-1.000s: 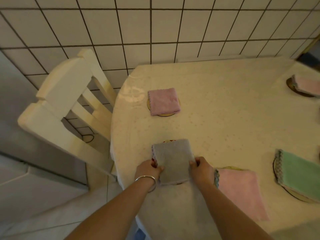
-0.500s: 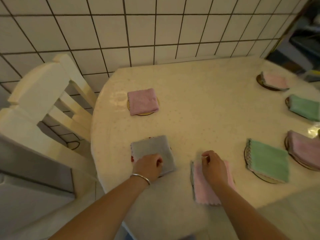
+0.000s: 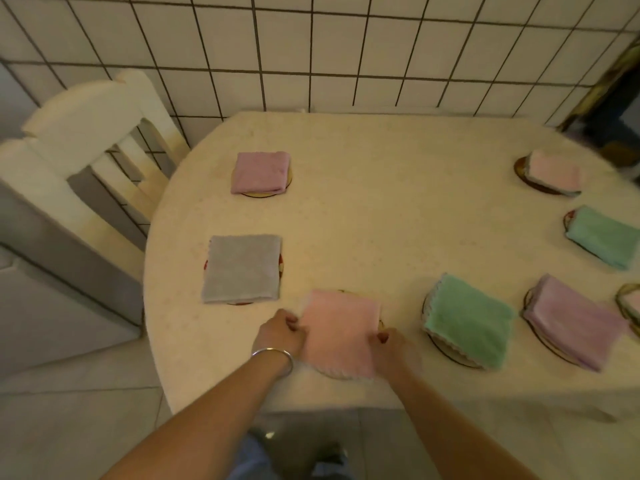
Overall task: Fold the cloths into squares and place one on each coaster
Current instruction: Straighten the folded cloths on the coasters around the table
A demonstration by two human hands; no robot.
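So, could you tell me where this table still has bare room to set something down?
The widest free patch is the middle of the table, between the purple cloth, grey cloth and the right-hand cloths. The near edge is crowded: both hands hold the pink cloth beside the green cloth.

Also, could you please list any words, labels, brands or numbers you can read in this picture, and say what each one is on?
None: no readable text on the folded cloths, for instance the pink cloth, nor on the tablecloth, the tiled wall or the chair.
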